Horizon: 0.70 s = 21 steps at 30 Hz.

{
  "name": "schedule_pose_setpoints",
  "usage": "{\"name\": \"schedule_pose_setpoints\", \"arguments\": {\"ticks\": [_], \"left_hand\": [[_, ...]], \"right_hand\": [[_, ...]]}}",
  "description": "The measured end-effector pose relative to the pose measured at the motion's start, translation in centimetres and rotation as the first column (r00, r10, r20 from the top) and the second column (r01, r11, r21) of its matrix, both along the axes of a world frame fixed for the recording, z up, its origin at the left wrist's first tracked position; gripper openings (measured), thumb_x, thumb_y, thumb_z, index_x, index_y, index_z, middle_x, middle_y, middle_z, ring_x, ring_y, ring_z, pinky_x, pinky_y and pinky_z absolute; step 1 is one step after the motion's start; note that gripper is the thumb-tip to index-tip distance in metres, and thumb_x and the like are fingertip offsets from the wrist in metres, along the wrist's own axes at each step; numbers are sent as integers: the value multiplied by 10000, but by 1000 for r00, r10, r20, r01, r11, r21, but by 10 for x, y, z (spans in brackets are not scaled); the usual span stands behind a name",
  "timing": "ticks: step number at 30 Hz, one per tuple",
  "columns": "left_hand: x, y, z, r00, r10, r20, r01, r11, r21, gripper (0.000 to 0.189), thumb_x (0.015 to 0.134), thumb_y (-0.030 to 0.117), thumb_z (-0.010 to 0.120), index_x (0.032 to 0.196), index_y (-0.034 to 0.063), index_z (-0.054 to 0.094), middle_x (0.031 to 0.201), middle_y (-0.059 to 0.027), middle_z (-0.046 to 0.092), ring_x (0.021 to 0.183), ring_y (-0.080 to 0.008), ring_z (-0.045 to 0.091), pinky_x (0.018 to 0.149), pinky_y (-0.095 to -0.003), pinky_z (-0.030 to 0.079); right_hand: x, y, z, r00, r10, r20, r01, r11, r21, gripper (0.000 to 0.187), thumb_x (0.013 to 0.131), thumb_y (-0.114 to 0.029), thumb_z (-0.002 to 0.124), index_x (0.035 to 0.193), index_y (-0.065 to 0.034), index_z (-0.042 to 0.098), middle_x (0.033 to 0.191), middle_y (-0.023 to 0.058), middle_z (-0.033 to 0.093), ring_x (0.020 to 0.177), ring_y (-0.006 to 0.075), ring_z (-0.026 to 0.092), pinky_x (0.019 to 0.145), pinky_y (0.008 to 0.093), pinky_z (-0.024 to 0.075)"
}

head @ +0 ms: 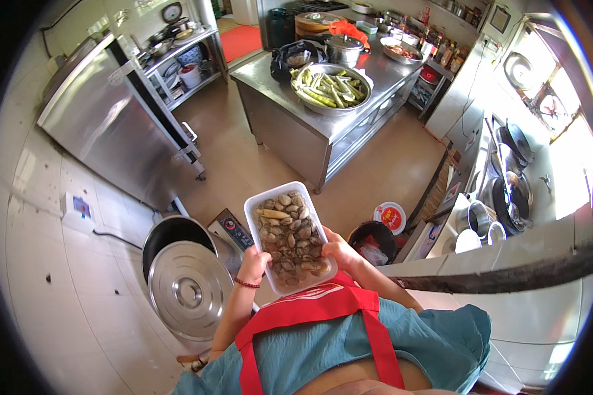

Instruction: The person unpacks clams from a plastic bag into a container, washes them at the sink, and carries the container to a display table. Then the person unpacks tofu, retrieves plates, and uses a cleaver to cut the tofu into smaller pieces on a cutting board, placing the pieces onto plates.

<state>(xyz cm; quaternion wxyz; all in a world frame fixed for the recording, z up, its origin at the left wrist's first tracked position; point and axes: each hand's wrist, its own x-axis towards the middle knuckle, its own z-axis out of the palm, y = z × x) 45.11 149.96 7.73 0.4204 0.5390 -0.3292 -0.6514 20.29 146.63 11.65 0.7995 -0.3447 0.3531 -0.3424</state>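
Between my hands is a white rectangular plastic tub (250,217) filled with clams (292,232) in cloudy water. My left hand (255,264), with a dark red bead bracelet at its wrist, grips the tub's lower left side. On the opposite long side, my right hand (340,249) holds the rim. The tub hangs in front of my red apron (316,308), well above the floor. My fingers under the tub are hidden.
To the left, a large metal pot (178,232) stands half covered by its round lid (190,291). Ahead is a steel worktable (286,140) bearing a bowl of green pods or stalks (331,89). A black bin (374,239) and a stove with woks (511,197) are at right.
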Motion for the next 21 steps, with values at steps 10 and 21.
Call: {"name": "schedule_pose_setpoints", "arguments": {"ticks": [10, 21], "left_hand": [[64, -167, -7, 984, 174, -44, -168, 980, 105, 210, 621, -68, 471, 776, -26, 606, 703, -60, 575, 617, -179, 556, 561, -268, 441], [135, -332, 19, 880, 472, 62, -474, 880, 38, 154, 606, -75, 485, 685, 49, 531, 650, -2, 475, 555, -153, 486, 495, -264, 376]], "right_hand": [[50, -166, -12, 992, 29, -123, -45, 991, -125, 537, 897, -243, 567, 1354, 2, 425, 1235, 129, 551, 1153, 210, 498, 1000, 324, 384], [75, -404, -42, 831, -71, -551, 20, 995, -98, 428, 866, -250, 576, 1184, 36, 550, 940, 105, 671, 791, 162, 650, 672, 283, 515]]}}
